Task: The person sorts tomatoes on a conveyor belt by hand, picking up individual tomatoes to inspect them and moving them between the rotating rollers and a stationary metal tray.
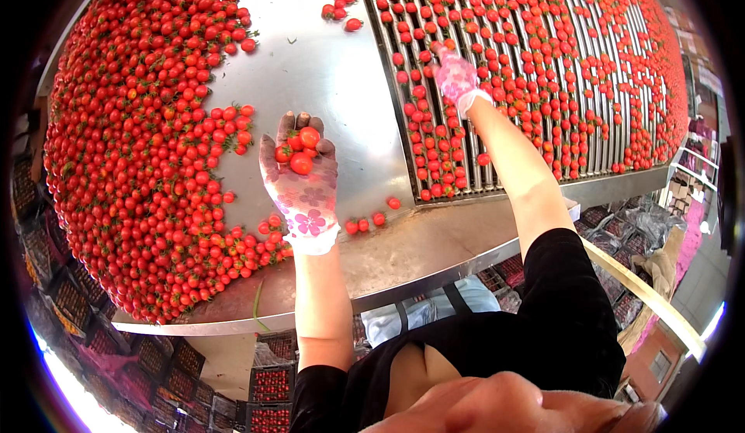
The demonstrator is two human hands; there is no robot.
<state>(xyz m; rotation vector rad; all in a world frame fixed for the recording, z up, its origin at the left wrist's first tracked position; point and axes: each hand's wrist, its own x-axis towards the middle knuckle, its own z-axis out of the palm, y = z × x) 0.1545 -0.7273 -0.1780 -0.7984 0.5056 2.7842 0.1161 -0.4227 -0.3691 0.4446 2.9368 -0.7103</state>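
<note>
My left hand (301, 181), in a pale glove with a pink flower print and darkened fingers, is turned palm up above the steel table. Several red cherry tomatoes (301, 163) rest in its palm, with the fingers curled up round them. Stretched out over the rollers, my right hand (456, 76) wears a matching glove. Its fingers are bent together at an orange-red cherry tomato (449, 45); whether that tomato is lifted off the rollers is hard to see. More cherry tomatoes (434, 142) sit in rows between the rollers beside this hand.
A large heap of cherry tomatoes (147, 138) covers the left of the steel table (349, 99). The roller conveyor (485, 175) fills the right side. A few loose tomatoes (365, 224) lie near the front edge. Crates of tomatoes (272, 385) stand on the floor below.
</note>
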